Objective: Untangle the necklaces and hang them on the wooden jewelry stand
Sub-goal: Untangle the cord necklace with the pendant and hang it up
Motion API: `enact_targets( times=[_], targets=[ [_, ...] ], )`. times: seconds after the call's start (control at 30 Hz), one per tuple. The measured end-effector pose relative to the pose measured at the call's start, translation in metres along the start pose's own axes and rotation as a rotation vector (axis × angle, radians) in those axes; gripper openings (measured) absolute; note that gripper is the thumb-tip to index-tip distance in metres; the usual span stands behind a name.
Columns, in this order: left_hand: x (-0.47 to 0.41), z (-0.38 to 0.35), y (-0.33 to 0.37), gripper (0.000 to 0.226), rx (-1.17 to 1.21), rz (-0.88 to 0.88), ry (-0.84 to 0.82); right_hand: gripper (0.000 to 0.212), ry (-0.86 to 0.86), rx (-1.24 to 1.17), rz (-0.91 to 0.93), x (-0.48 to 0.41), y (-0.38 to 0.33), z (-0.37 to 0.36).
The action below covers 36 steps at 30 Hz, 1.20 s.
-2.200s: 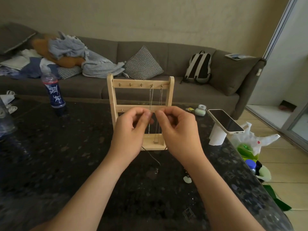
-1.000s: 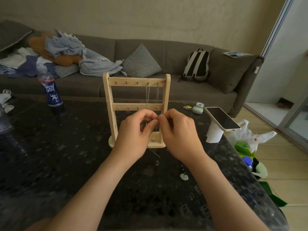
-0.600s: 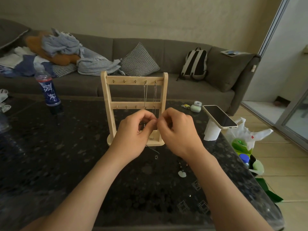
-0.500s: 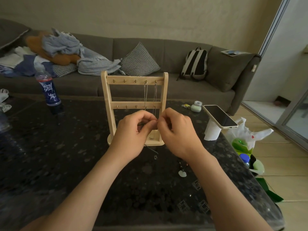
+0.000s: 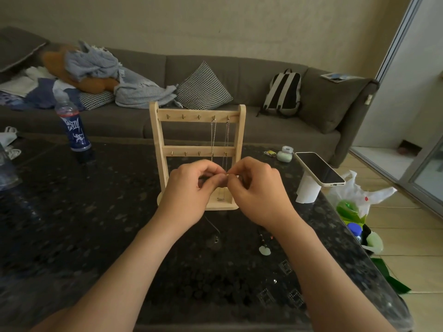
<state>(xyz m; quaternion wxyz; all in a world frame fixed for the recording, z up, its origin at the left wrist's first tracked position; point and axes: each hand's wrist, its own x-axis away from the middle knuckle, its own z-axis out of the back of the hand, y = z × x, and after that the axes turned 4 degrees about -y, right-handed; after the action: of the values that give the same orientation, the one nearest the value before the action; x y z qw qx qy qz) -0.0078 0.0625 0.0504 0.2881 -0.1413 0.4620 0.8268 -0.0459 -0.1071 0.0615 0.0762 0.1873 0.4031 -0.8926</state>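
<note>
Far left: blue-labelled bottle upright on the dark speckled surface, well apart from the other items. Behind it, grey sofa with a heap of clothes at its left end and a checked cushion mid-seat

Centre: wooden jewelry stand upright on the surface, two crossbars with small hooks. Two hung necklaces on the two rightmost hooks of the top bar, dangling straight down past the lower bar. Their lower ends are partly hidden behind the hands

Left hand just in front of the stand's base, fingers curled, tips pinching a thin chain. Chain trails from under that hand down to the surface, with a small ring at its end lying there

Right hand mirrors it, fingers curled, tips pinching the same chain at a small bright bit between both hands. Fingertips of the two hands touch or nearly so, can't tell which

Right of the trailing chain: loose necklace with a pale pendant lying on the surface, near the right wrist, apart from the chain

Further right: small pale green jar, then phone propped tilted on a white roll. Backpack on the sofa behind. Off the surface's right edge, white plastic bag on the floor
</note>
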Motion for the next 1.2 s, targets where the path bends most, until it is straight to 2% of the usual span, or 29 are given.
enact_targets(
  times=[0.13, 0.3, 0.5, 0.7, 0.83, 0.93, 1.03, 1.2],
  targets=[
    [0.0, 0.004, 0.0, 0.016, -0.011, -0.031, 0.032, 0.017, -0.033, 0.029, 0.002, -0.001, -0.002, -0.003],
    [0.0, 0.007, -0.002, 0.018, -0.047, -0.056, 0.007, 0.038, -0.119, -0.199, -0.121, -0.005, -0.008, -0.003],
    [-0.001, 0.009, -0.005, 0.014, -0.093, -0.032, 0.04, 0.015, -0.043, -0.093, -0.046, -0.006, -0.004, -0.003],
    [-0.003, 0.013, -0.009, 0.009, -0.111, -0.064, 0.154, 0.042, -0.123, -0.082, -0.094, -0.01, -0.005, -0.005],
    [-0.005, 0.016, -0.008, 0.008, -0.099, -0.078, 0.217, 0.03, -0.1, -0.234, -0.055, -0.011, -0.01, -0.004],
    [-0.007, 0.018, -0.011, 0.009, -0.101, -0.067, 0.234, 0.016, -0.086, -0.23, 0.009, -0.013, -0.012, -0.002],
    [-0.011, 0.021, -0.014, 0.01, -0.091, -0.076, 0.256, 0.014, -0.099, -0.347, -0.042, -0.016, -0.015, -0.007],
    [-0.022, 0.019, -0.016, 0.009, -0.12, -0.118, 0.334, 0.014, 0.088, -0.265, 0.027, -0.031, -0.024, -0.026]
  ],
)
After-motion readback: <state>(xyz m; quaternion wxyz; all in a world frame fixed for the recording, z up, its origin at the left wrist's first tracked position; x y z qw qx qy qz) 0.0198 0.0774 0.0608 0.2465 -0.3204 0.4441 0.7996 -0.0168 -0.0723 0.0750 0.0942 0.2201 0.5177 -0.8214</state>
